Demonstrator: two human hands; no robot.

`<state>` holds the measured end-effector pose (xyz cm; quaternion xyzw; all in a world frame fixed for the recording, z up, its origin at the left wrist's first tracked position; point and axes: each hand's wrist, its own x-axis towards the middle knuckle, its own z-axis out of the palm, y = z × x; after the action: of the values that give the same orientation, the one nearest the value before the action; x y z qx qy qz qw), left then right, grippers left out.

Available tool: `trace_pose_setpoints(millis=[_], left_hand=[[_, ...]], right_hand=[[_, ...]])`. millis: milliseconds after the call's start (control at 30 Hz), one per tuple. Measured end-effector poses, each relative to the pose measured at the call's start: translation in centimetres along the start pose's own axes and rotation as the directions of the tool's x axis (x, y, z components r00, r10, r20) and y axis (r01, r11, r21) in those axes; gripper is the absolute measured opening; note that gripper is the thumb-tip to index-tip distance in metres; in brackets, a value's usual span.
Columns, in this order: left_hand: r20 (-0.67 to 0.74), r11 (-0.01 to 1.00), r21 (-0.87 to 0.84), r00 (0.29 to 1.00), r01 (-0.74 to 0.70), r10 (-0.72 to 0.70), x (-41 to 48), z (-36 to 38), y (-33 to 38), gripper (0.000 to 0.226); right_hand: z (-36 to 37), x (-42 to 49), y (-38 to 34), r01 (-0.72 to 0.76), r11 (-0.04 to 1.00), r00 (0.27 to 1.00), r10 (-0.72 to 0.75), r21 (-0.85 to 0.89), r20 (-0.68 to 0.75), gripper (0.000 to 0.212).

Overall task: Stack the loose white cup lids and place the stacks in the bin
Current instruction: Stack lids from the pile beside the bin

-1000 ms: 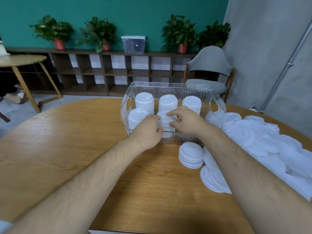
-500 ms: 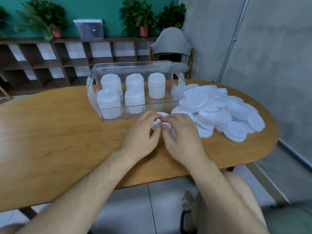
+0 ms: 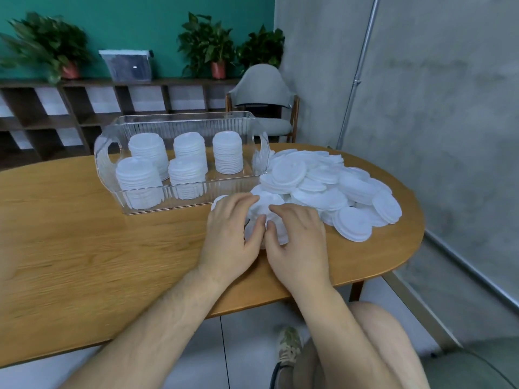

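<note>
The clear bin (image 3: 182, 117), five stacks (image 3: 227, 153) inside, sits at ten o'clock of the left hand (image 3: 233, 234) and right hand (image 3: 299, 240), both curled round a small stack (image 3: 262, 207) of lids; best square its edges before lifting, then draw more from the loose pile (image 3: 331, 189) at two o'clock.
</note>
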<state>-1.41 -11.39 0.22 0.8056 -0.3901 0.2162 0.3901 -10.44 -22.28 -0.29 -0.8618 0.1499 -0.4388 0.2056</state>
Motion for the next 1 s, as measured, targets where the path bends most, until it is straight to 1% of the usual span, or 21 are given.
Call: trace_pose_setpoints(millis=[67,133,200,267,467,700,833,933,1000], left_hand=[[0.014,0.999,0.029,0.999,0.043,-0.043,0.3,0.8,0.2,0.053],[0.056,0.995,0.073,0.995,0.074,-0.078,0.4,1.2,0.2,0.061],[0.089,0.99,0.106,0.991,0.093,-0.103,0.3,1.3,-0.2,0.06],[0.097,0.989,0.104,0.988,0.107,-0.117,0.2,1.4,-0.5,0.056],[0.088,0.988,0.1,0.988,0.121,-0.13,0.2,1.4,-0.7,0.053],[0.026,0.986,-0.008,0.986,0.165,-0.165,-0.6,-0.2,-1.1,0.047],[0.036,0.986,-0.039,0.986,0.161,-0.16,-0.8,-1.4,-1.6,0.048],[0.055,0.986,-0.074,0.988,0.15,-0.147,-1.2,-2.3,-2.2,0.054],[0.039,0.984,-0.092,0.988,0.15,-0.147,-1.6,-3.1,-2.5,0.052]], right_hand=[[-0.2,0.4,0.4,-0.054,0.999,0.999,0.054,0.008,0.007,0.033],[-0.4,0.8,0.9,-0.103,0.995,0.994,0.103,-0.002,0.041,0.039],[-0.2,1.0,1.3,-0.128,0.992,0.988,0.13,-0.02,0.088,0.042],[0.0,0.9,1.4,-0.134,0.991,0.983,0.136,-0.026,0.119,0.044],[0.3,0.7,1.2,-0.135,0.991,0.982,0.136,-0.015,0.131,0.041],[0.6,0.7,0.5,-0.123,0.992,0.98,0.121,0.005,0.156,0.041],[0.8,0.4,0.0,-0.111,0.994,0.978,0.109,0.0,0.177,0.041],[0.9,0.3,-0.7,-0.092,0.996,0.981,0.087,0.02,0.176,0.042],[1.0,0.3,-1.6,-0.072,0.996,0.981,0.063,0.043,0.181,0.042]])
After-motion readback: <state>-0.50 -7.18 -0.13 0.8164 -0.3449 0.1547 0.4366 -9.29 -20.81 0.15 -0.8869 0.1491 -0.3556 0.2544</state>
